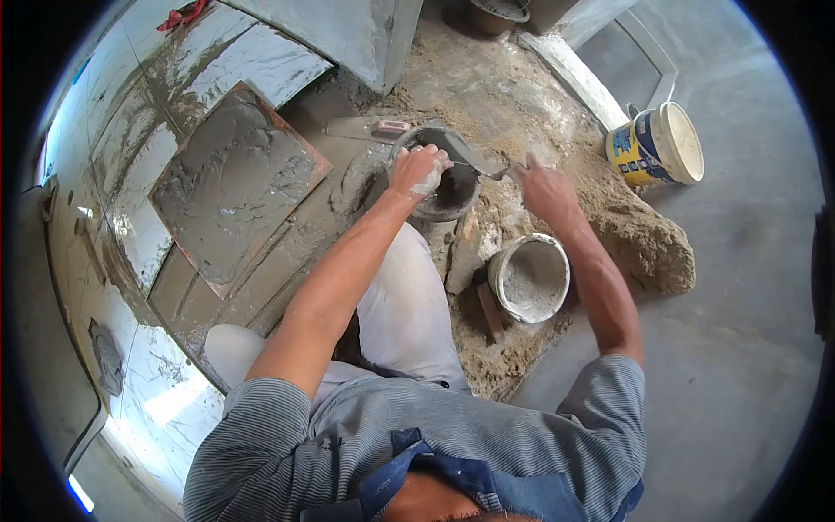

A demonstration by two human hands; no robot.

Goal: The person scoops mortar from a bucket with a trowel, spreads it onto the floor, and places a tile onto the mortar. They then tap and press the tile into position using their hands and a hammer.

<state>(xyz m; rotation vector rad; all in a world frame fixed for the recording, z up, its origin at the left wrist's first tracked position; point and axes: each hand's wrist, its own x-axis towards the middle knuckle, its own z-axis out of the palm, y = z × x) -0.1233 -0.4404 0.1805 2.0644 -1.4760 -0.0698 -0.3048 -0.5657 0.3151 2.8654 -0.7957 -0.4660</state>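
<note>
The left hand (419, 170) has its fingers clamped on the left rim of the mortar bowl (457, 193) on the floor, the right hand (541, 184) has its fingers closed round the trowel (478, 163) dipped in it, and a hard scrape could tip the bowl, spilling mortar.

Left of the left hand (417, 170), a mortar-spread tile (235, 183); on the near side of the right hand (544, 187), a white bucket (529, 278) of grey powder; farther right, a yellow-and-blue pail (657, 143) beside heaped sand (644, 239).
</note>
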